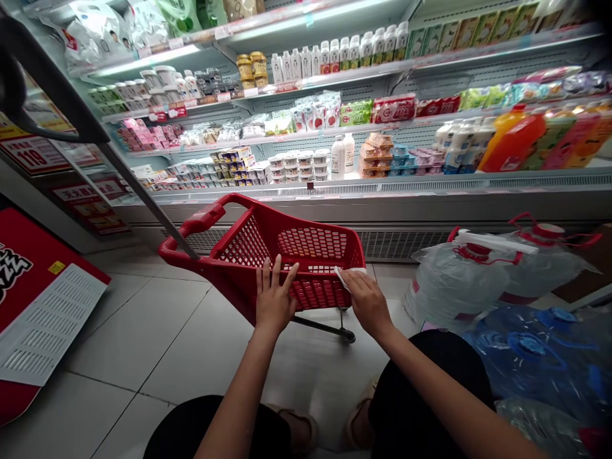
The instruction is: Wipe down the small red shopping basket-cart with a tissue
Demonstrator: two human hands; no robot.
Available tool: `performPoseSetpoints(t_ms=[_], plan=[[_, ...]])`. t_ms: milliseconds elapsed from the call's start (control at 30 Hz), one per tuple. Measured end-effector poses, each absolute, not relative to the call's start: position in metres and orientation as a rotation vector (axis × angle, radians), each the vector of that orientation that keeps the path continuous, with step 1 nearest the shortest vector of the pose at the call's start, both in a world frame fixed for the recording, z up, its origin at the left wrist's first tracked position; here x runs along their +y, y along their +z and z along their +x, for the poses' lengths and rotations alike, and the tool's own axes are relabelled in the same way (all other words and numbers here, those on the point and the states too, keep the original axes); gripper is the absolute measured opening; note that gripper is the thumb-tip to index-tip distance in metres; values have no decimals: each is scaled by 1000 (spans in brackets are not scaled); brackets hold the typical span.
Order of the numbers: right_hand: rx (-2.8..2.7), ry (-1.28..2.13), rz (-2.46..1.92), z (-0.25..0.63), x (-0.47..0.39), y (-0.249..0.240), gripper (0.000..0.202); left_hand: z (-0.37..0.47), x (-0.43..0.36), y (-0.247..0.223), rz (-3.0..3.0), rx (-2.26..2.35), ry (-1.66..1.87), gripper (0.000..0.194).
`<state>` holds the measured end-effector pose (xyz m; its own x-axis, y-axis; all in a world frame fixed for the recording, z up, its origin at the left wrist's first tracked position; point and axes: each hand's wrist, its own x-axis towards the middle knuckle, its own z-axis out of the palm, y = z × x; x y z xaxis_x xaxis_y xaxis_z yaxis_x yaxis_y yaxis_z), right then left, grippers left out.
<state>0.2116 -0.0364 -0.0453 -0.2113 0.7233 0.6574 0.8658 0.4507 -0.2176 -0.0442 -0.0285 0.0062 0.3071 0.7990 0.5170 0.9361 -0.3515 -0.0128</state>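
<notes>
A red plastic shopping basket trolley [310, 242] with lattice sides stands on wheels in front of me, its long grey handle [143, 197] slanting up to the upper left. My left hand [276, 293] lies with fingers spread against the near side, fingertips at the rim. At the right end of that rim, my right hand [367, 298] presses a white cloth or tissue [342, 278] onto the red plastic. Most of the white piece is hidden under the fingers. No goods show in the visible part of the basket.
Behind the trolley runs a refrigerated shelf [335, 185] stocked with yogurt cups, bottles and packs. Large wrapped water jugs [459, 280] and blue-capped jugs [530, 350] stand close on my right. A red and white unit [43, 325] is at left on the tiled floor [157, 357].
</notes>
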Motion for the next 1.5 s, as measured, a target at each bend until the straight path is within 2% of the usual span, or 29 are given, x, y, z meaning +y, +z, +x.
performPoseSetpoints(t_ms=[267,600,767,967,1233,1500], plan=[[-2128,-333,-1214,143,-23,-31,66,-14,-23,-10,-2346,-1558,-646,84],[-2163,-305,-1149,209,-63,-45,76,-29,-30,-13,-2326,-1596,-678,87],[-2144,-338,-1154,190,-72,-45,78,-24,-36,-15,-2377,-1569,-730,83],[-2193,-355,-1093,139,-43,-31,72,-32,-33,-14,-2398,-1544,-722,79],[-2225,-331,-1067,193,-69,-45,80,-47,-22,-6,-2371,-1630,-671,89],[-2201,-348,-1080,177,-74,-56,81,-8,-22,-17,-2216,-1924,-754,68]])
